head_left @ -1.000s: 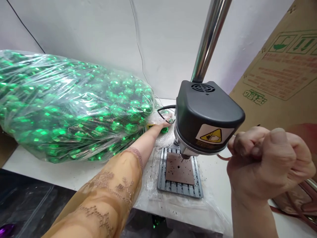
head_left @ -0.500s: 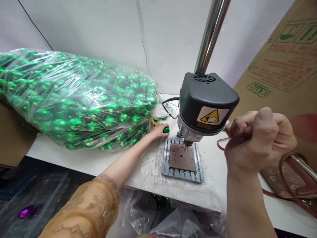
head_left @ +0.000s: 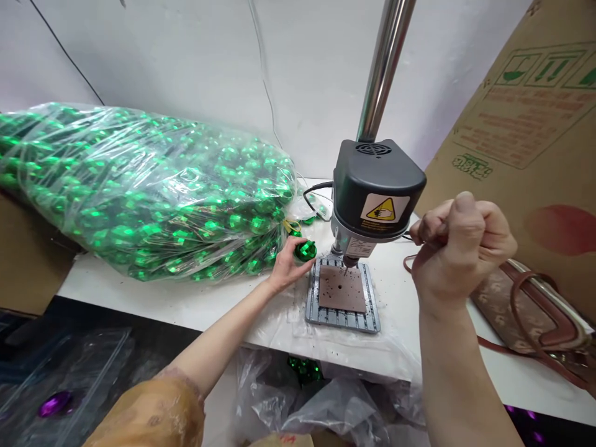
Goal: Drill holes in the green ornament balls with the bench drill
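Observation:
My left hand [head_left: 285, 268] holds a shiny green faceted ball [head_left: 305, 251] just left of the small bench drill [head_left: 375, 198]. Below the drill head sits its ribbed base plate [head_left: 342, 297], which carries a brown pad with a hole. My right hand [head_left: 459, 247] is a closed fist to the right of the drill head, wrapped around something I cannot make out. A big clear plastic bag of green balls [head_left: 149, 195] lies on the white table [head_left: 186, 301] to the left.
A brown cardboard box [head_left: 526, 124] leans at the right. A patterned handbag with brown straps [head_left: 521, 310] lies on the table beside it. Plastic bags with more green balls [head_left: 305, 372] hang below the table edge. A purple ball [head_left: 54, 403] lies at lower left.
My left hand drew back from the bag's mouth with a green ball, which now shows fully beside the base plate. The view pulled back and my right fist shifted left.

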`<state>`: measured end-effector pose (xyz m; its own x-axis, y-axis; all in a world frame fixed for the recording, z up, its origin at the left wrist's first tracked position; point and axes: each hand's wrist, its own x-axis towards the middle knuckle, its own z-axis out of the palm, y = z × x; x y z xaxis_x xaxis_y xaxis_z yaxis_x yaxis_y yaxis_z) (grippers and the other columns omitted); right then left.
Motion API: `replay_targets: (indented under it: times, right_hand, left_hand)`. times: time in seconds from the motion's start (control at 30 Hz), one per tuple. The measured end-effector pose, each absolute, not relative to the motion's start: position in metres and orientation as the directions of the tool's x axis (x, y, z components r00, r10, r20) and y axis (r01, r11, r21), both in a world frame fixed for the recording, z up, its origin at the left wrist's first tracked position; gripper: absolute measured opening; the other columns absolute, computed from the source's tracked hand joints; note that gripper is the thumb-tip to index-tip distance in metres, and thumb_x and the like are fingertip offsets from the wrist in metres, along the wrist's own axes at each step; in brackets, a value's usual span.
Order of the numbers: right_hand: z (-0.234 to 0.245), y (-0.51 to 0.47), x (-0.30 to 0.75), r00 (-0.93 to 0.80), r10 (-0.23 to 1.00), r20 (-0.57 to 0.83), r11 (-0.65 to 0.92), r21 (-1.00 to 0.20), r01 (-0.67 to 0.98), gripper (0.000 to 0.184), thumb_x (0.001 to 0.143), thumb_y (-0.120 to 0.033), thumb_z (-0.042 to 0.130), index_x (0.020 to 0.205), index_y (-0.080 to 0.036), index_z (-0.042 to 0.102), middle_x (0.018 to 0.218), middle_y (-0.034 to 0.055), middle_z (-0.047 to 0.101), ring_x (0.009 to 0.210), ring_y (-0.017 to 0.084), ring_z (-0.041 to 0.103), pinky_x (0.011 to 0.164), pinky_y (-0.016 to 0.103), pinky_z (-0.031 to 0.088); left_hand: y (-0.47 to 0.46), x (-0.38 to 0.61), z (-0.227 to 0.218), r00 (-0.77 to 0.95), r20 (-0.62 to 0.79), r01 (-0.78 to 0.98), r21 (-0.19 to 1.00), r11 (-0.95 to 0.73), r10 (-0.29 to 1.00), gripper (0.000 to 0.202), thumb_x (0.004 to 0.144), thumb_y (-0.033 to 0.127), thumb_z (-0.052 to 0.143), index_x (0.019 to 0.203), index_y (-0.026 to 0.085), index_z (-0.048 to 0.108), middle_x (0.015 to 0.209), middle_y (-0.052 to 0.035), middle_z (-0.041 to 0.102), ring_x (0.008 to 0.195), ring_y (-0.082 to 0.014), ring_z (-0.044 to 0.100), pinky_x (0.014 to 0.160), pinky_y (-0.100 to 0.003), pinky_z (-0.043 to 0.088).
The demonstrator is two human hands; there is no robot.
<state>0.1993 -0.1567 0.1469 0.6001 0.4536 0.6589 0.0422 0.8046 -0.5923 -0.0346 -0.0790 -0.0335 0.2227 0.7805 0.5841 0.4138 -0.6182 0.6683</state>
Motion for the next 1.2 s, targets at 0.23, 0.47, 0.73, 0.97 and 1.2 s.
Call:
replay_targets:
  times: [0.23,0.47,0.73,0.97,1.2]
  right_hand:
    - [0.145,-0.155,0.201,0.590,0.451,0.670,0.809,-0.587,0.048,0.043,0.086,-0.035,0.068,0.057,-0.022,0.039,0.045,-0.0093,0.043,0.040,0.004,0.040,0.040,0.023,0.032]
    - [0.142,-0.153,0.203,0.577,0.439,0.689,0.826,-0.562,0.042,0.045,0.086,-0.042,0.072,0.058,-0.023,0.042,0.047,-0.0075,0.044,0.040,0.007,0.039,0.039,0.027,0.030]
    - [0.142,-0.155,0.204,0.540,0.462,0.703,0.817,-0.575,0.050,0.046,0.090,-0.041,0.069,0.059,-0.023,0.041,0.049,-0.0072,0.041,0.042,0.006,0.037,0.042,0.027,0.032]
    - [0.141,-0.154,0.204,0.540,0.446,0.714,0.836,-0.548,0.034,0.041,0.090,-0.038,0.068,0.059,-0.023,0.045,0.048,-0.0081,0.042,0.042,0.006,0.038,0.042,0.027,0.031]
    - [0.141,-0.155,0.205,0.534,0.460,0.709,0.816,-0.575,0.061,0.044,0.090,-0.043,0.068,0.060,-0.023,0.042,0.049,-0.0079,0.043,0.041,0.006,0.037,0.043,0.028,0.032]
  left_hand:
    - [-0.133,-0.018,-0.037,0.376,0.168,0.055,0.978,-0.203,0.911,0.072,0.080,0.053,0.085,0.139,0.022,0.056,0.119,-0.0101,0.070,0.103,-0.0220,0.070,0.092,-0.035,0.058]
    - [-0.127,-0.003,-0.042,0.406,0.079,0.140,0.979,-0.147,0.910,0.079,0.076,0.063,0.083,0.140,0.020,0.062,0.110,-0.0092,0.074,0.088,-0.0229,0.068,0.079,-0.036,0.058]
    - [-0.120,0.010,-0.032,0.438,0.160,0.286,0.908,-0.306,0.885,0.066,0.070,0.043,0.090,0.128,0.019,0.071,0.103,-0.0052,0.068,0.084,-0.0195,0.062,0.073,-0.031,0.052]
    - [-0.123,0.027,-0.034,0.347,0.184,0.376,0.871,-0.316,0.920,0.057,0.066,0.035,0.094,0.117,0.019,0.072,0.105,-0.0054,0.069,0.094,-0.0232,0.066,0.082,-0.034,0.055]
    - [-0.128,0.035,-0.049,0.365,0.219,0.288,0.898,-0.334,0.905,0.061,0.071,0.031,0.092,0.128,0.021,0.070,0.131,-0.0110,0.071,0.132,-0.0334,0.061,0.117,-0.050,0.047]
